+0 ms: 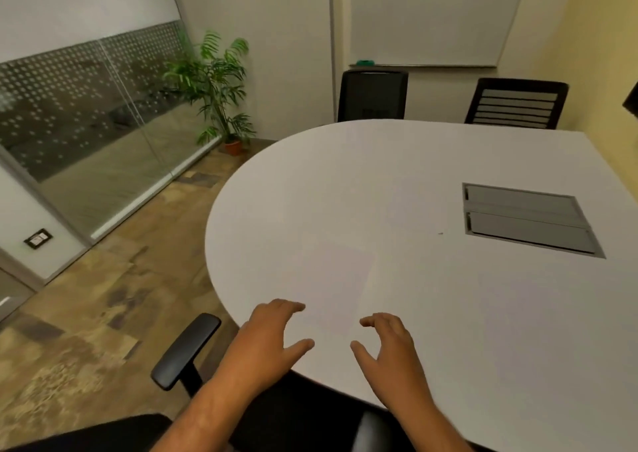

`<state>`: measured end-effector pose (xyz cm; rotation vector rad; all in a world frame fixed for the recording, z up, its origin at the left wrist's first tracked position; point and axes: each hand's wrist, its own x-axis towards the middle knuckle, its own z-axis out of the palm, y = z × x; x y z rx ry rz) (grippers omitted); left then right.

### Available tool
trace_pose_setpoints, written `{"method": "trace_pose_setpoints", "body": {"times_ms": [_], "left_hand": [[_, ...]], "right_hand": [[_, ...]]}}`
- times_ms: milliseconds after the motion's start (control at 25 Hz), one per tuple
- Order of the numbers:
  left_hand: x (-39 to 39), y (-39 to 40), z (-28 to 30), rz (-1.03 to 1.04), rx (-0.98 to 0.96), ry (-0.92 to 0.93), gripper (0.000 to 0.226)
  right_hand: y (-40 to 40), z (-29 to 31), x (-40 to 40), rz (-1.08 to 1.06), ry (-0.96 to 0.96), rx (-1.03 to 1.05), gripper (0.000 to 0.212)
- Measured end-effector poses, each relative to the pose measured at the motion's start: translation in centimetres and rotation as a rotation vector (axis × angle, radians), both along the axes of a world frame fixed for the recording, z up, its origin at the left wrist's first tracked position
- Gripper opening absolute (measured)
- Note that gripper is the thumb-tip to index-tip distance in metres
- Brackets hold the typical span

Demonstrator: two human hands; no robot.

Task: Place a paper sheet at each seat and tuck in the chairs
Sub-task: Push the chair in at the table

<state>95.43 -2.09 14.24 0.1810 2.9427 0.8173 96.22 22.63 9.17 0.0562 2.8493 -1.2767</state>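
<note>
At the near rim of the tabletop [448, 161]: both hands hover, palms down.
Left hand [272, 334]: fingers spread, grasping nothing.
Right hand [388, 344]: loosely curled, released, also empty.
Paper sheet [336, 279]: faint white on white, lying flat just beyond the hands; a second seems farther toward the grey hatch [528, 220].
Nearest chair [188, 351]: armrest just outside the rim, not tucked.
Tip: square the sheet to the rim, press lightly, then push the chair straight in.
</note>
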Motion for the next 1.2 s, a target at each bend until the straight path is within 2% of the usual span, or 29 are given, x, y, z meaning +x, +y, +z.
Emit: {"method": "trace_pose_setpoints", "body": {"times_ms": [120, 240, 360, 480, 560, 760, 1000, 1200], "left_hand": [[1.0, -9.3, 0.1, -0.008, 0.056, -0.095, 0.081], [1.8, -16.4, -0.7, 0.050, -0.029, -0.146, 0.086], [3.5, -19.8, -2.9, 0.115, -0.159, -0.291, 0.086], [4.9, -21.7, -4.9, 0.123, -0.068, -0.391, 0.079], [4.1, -22.6, -4.5, 0.100, -0.032, -0.350, 0.075], [2.7, -23.3, -3.3, 0.207, 0.013, -0.137, 0.056], [4.7, -21.4, -2.5, 0.284, 0.111, -0.147, 0.040], [6.1, -21.6, -1.1, 0.189, 0.092, -0.136, 0.045]], "right_hand": [[-8.0, 0.6, 1.8, -0.026, -0.021, -0.018, 0.031], [-14.2, 1.6, 3.4, 0.010, -0.035, 0.017, 0.033], [-18.5, 1.7, 4.7, 0.036, -0.082, 0.035, 0.036], [-21.2, 1.1, 6.1, 0.096, -0.117, 0.077, 0.040], [-21.7, 0.9, 6.5, 0.123, -0.127, 0.102, 0.041], [-21.6, 0.9, 5.7, 0.162, -0.098, 0.141, 0.040], [-24.8, 1.1, 5.2, 0.166, -0.076, 0.132, 0.043], [-29.2, 1.8, 5.8, 0.171, -0.045, 0.157, 0.047]]}}
